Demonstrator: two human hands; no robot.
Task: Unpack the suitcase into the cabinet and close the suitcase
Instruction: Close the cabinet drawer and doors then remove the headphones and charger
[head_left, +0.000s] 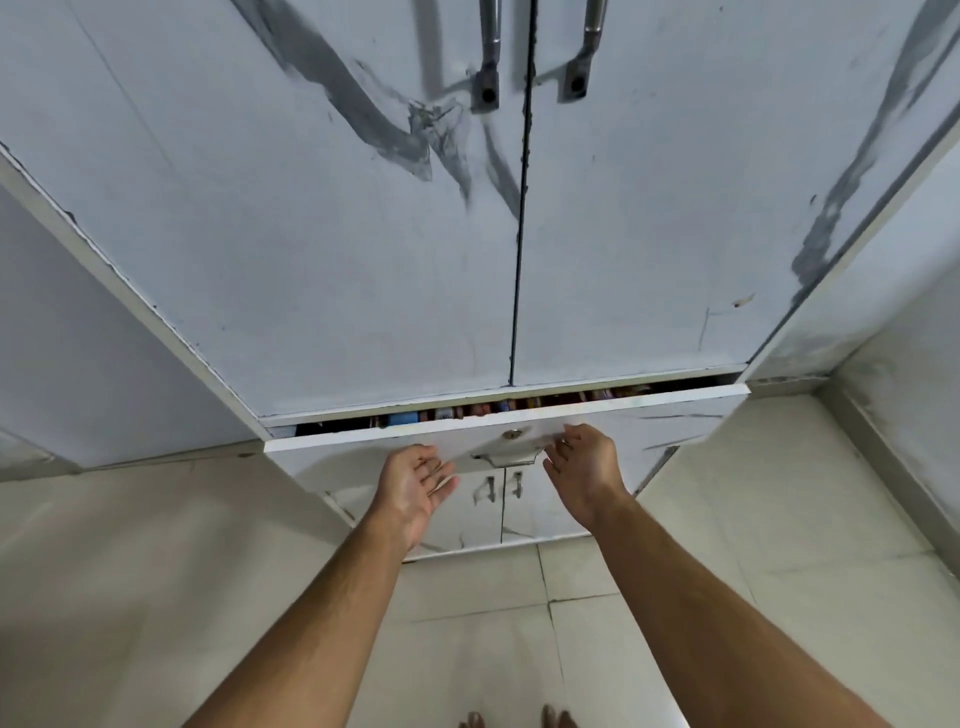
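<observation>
Head view, looking down the front of a tall white cabinet (363, 234) with grey marble streaks. Two upper doors shut, meeting at a dark centre seam; two metal handles (488, 57) flank the seam near the top of the frame.

Below the doors, a drawer (649, 415) stands slightly open, its right end nearly flush with the cabinet, its left end further out. Through the gap above the drawer front, a row of colourful items shows inside; too small to tell what they are. Drawer front carries a round keyhole (514, 434) with a recessed pull (506, 458) just beneath it.

Left hand (415, 483) just left of the pull, palm turned up and inward, fingers straight and relaxed, reaching to the lower edge of the drawer front; holds nothing. Right hand (584, 465) just right of the pull, back to the camera, fingers loosely bent with tips at the drawer front by the pull; cannot tell whether they hook it.

Under the drawer, two small lower doors with a pair of short handles (498, 488). Pale tiled floor (675, 597) around the cabinet base; bare toes (519, 719) at the bottom edge. Suitcase out of view
</observation>
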